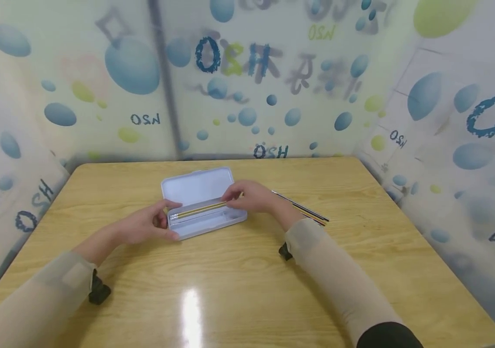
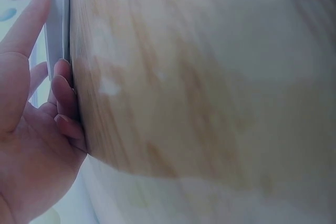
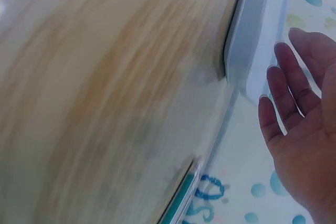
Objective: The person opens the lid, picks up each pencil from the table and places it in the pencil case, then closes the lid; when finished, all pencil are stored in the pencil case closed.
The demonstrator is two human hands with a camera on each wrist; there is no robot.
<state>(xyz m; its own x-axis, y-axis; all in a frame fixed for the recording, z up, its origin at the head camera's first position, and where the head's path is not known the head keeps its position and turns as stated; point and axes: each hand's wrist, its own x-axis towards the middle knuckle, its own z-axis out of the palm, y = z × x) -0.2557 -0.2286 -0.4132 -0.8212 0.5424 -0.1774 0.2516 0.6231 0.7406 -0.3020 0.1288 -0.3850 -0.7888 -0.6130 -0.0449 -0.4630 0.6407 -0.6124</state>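
A white pencil case (image 1: 212, 227) lies on the table with its lid (image 1: 195, 186) raised at the back. Yellow pencils (image 1: 199, 210) rest lengthwise along its rear side. My left hand (image 1: 145, 223) holds the case's left end, thumb at the front corner and index finger toward the hinge. Over the right end of the case is my right hand (image 1: 251, 195), its fingertips close to the pencils' right ends. In the right wrist view that hand's fingers (image 3: 286, 87) are loosely extended beside the case, with nothing visible in them.
More pencils (image 1: 314, 213), dark and coloured, lie on the wooden table (image 1: 238, 280) to the right, partly behind my right wrist. Walls with a bubble pattern (image 1: 247, 116) enclose the table's back and sides.
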